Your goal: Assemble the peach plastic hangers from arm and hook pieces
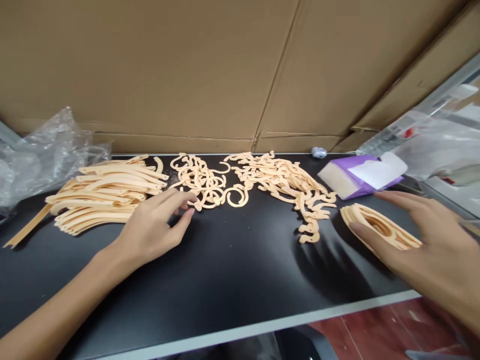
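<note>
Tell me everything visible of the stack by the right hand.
The stack has thin, flat, pale tan layers, seemingly wooden, with an oval opening in its top. It lies on the black tabletop, nearer the viewer than the purple pack. The right hand spreads around it, hiding part; whether they touch is unclear.
</note>
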`<state>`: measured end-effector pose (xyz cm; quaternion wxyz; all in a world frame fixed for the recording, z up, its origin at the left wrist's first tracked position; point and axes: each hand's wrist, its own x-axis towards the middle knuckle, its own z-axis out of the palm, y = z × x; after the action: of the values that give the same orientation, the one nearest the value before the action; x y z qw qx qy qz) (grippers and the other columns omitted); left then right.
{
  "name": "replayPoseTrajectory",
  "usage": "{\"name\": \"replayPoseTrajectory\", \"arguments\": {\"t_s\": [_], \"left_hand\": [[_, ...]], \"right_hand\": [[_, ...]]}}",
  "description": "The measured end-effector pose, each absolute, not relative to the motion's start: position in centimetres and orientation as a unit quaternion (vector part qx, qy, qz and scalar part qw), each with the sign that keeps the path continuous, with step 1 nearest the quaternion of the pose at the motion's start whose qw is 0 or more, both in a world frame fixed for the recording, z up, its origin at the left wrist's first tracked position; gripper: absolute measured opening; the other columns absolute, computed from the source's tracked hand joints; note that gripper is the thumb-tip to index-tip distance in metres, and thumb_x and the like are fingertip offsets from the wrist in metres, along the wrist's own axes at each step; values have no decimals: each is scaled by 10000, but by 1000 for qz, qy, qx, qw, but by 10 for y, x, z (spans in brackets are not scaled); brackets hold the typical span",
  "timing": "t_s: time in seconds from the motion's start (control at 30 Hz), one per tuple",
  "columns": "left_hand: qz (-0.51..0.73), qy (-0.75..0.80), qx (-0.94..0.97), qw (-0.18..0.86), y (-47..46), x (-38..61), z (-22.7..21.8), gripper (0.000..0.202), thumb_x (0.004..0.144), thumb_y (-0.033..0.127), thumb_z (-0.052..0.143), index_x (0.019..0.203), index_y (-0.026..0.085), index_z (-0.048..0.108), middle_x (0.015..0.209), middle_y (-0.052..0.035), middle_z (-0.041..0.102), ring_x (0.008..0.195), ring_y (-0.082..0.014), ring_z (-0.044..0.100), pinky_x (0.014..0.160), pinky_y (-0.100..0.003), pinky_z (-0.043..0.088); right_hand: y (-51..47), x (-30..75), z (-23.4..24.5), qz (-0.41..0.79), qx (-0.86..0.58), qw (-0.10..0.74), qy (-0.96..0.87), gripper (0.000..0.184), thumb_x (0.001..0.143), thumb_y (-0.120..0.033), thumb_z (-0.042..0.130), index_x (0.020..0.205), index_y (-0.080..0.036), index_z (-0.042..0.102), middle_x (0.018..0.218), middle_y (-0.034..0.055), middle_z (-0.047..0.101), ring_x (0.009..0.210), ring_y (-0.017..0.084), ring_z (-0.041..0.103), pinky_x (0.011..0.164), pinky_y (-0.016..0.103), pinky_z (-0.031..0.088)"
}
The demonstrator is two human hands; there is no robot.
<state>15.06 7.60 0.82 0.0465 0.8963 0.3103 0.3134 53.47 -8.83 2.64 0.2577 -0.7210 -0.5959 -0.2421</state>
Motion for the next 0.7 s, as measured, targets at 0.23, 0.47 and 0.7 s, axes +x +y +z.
{"name": "replayPoseTrajectory", "arguments": {"t_s": [0.23,0.47,0.7], "left_hand": [[255,322,912,5,81,146,5,244,920,194,513,1091,139,678,991,-89,650,924,-234,622,838,-389,524],[221,274,936,7,72,154,-3,270,962,183,493,1144,148,690,1025,-106,627,972,-247,568,889,-433,510],[202,271,939,61,64,159,-5,282,977,160,470,1182,123,660,1033,-109,636,990,-241,565,916,-429,514]], "right_hand": [[-13,436,28,-100,-526,275,-798,228,924,-254,603,1116,-151,670,1150,148,673,1103,291,625,985,479,492],[28,398,11,-114,-538,126,-826,297,968,-181,483,1177,-139,690,1259,187,625,1187,363,533,988,530,445],[20,403,1,-86,-523,179,-829,255,966,-192,504,1130,-141,693,1269,162,624,1193,316,525,1010,493,430]]}}
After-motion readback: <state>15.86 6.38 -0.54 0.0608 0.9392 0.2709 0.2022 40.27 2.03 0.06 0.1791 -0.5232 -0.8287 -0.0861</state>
